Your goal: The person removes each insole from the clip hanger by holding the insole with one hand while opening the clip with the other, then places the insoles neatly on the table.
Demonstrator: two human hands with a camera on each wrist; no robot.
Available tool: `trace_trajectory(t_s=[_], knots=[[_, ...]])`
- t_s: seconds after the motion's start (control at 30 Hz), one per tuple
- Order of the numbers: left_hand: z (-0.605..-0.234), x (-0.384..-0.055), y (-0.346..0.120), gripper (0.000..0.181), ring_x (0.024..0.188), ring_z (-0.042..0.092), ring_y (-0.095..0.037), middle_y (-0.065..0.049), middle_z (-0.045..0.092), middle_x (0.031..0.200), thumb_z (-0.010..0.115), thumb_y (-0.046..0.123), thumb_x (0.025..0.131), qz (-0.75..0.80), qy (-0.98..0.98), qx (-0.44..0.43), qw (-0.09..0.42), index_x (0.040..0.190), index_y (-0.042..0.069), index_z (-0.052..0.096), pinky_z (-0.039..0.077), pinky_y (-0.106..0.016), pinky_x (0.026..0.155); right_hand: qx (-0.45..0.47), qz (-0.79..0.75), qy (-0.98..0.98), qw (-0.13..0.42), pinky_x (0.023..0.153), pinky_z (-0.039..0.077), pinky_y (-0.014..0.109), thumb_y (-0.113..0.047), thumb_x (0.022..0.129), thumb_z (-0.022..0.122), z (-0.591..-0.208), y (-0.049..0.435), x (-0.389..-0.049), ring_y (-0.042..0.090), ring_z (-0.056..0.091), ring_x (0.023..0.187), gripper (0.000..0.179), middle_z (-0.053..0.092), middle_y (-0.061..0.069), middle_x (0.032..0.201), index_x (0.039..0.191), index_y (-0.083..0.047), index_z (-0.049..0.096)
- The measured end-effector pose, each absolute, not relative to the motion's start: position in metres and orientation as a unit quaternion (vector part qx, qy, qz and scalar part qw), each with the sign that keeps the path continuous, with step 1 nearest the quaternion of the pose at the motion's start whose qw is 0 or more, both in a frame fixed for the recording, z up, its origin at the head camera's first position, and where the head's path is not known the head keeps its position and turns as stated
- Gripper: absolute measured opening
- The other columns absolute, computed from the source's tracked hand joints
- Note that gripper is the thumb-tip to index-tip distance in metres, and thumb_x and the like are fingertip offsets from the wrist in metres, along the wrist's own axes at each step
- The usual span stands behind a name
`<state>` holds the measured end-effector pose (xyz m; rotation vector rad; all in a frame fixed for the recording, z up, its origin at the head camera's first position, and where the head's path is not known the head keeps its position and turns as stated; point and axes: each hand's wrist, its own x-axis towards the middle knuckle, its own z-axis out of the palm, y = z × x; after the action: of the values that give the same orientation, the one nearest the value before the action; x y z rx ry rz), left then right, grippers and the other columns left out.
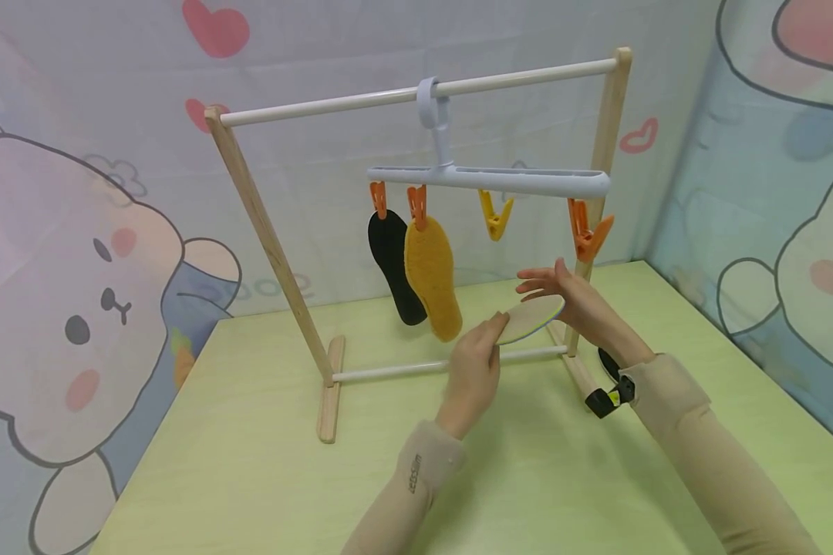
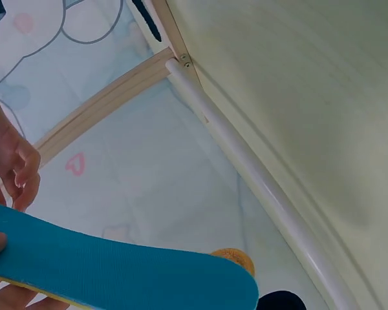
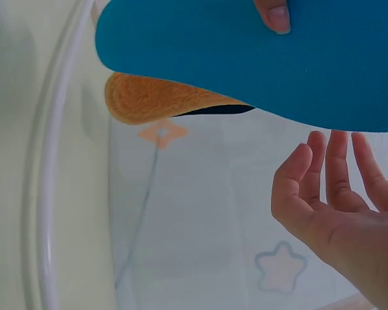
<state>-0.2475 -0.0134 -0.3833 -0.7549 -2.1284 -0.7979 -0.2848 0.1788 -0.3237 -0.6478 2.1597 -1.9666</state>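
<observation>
My left hand (image 1: 473, 368) pinches one end of an insole (image 1: 533, 317), cream on the upper face in the head view. Its other face (image 2: 149, 268) is blue in the left wrist view. My right hand (image 1: 583, 304) is beside the far end of the insole, fingers spread and loosely bent, nothing in its grip. In the right wrist view its fingertips (image 3: 337, 139) come right at the insole's edge. Beyond the hands, a black insole (image 1: 389, 254) and a fuzzy yellow insole (image 1: 430, 277) hang from orange clips (image 1: 417, 204).
A pale hanger (image 1: 521, 180) hooks over the top rod (image 1: 333, 105) of a wooden-sided rack. From it also hang a yellow clip (image 1: 496, 220) and, at the right end, an orange clip (image 1: 588, 235). A dark flat thing (image 1: 607, 364) lies by the rack's right foot.
</observation>
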Motion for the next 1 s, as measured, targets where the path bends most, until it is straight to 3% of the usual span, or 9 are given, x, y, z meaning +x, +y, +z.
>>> trace_trajectory(t_s=[0.1,0.3,0.63,0.73,0.9,1.0], knots=[[-0.385,-0.247,-0.013,0.04,0.099,0.062,-0.018,-0.005,0.065,0.11,0.056,-0.008,0.077,-0.299,-0.822,-0.297,0.384,0.113,0.009,0.061,0.047,-0.025,0.089,-0.21,-0.645,0.731,0.08,0.08,0.046,0.037,-0.054,0.091,0.019,-0.33,0.181,-0.282,0.009,0.054,0.101,0.064,0.059,-0.008,0.108,0.129,-0.009,0.044],[-0.385,-0.243,-0.012,0.036,0.094,0.064,-0.016,-0.003,0.068,0.104,0.059,-0.008,0.077,-0.288,-0.805,-0.314,0.413,0.107,0.01,0.065,0.049,-0.024,0.084,-0.234,-0.669,0.696,0.117,0.082,0.047,0.025,-0.041,0.096,0.023,-0.342,0.183,-0.274,0.006,0.058,0.098,0.045,0.059,-0.007,0.108,0.121,-0.017,0.051],[-0.386,-0.236,-0.014,0.028,0.089,0.066,-0.014,0.0,0.069,0.098,0.062,-0.002,0.076,-0.241,-0.79,-0.332,0.455,0.099,0.013,0.069,0.05,-0.024,0.078,-0.263,-0.669,0.677,0.158,0.082,0.049,0.023,-0.033,0.096,0.036,-0.347,0.178,-0.258,0.004,0.058,0.1,0.04,0.058,-0.007,0.112,0.122,-0.006,0.048],[-0.387,-0.235,-0.014,0.027,0.088,0.065,-0.014,0.0,0.07,0.097,0.063,-0.001,0.076,-0.247,-0.789,-0.333,0.453,0.098,0.014,0.069,0.05,-0.023,0.079,-0.281,-0.661,0.68,0.15,0.083,0.048,0.022,-0.03,0.095,0.038,-0.355,0.18,-0.258,0.003,0.056,0.103,0.04,0.057,-0.009,0.114,0.123,-0.003,0.047],[-0.387,-0.231,-0.015,0.026,0.087,0.065,-0.013,0.0,0.07,0.096,0.063,0.0,0.077,-0.251,-0.786,-0.335,0.455,0.098,0.013,0.07,0.05,-0.022,0.079,-0.341,-0.638,0.682,0.109,0.086,0.045,0.022,-0.013,0.095,0.039,-0.372,0.184,-0.261,0.005,0.049,0.109,0.038,0.05,-0.006,0.118,0.126,0.008,0.04],[-0.387,-0.23,-0.016,0.024,0.086,0.066,-0.013,-0.001,0.07,0.095,0.063,0.001,0.078,-0.258,-0.782,-0.334,0.459,0.098,0.012,0.07,0.05,-0.021,0.078,-0.362,-0.622,0.69,0.083,0.086,0.044,0.022,-0.006,0.093,0.041,-0.379,0.185,-0.262,0.006,0.048,0.108,0.034,0.05,-0.005,0.116,0.125,0.006,0.043]])
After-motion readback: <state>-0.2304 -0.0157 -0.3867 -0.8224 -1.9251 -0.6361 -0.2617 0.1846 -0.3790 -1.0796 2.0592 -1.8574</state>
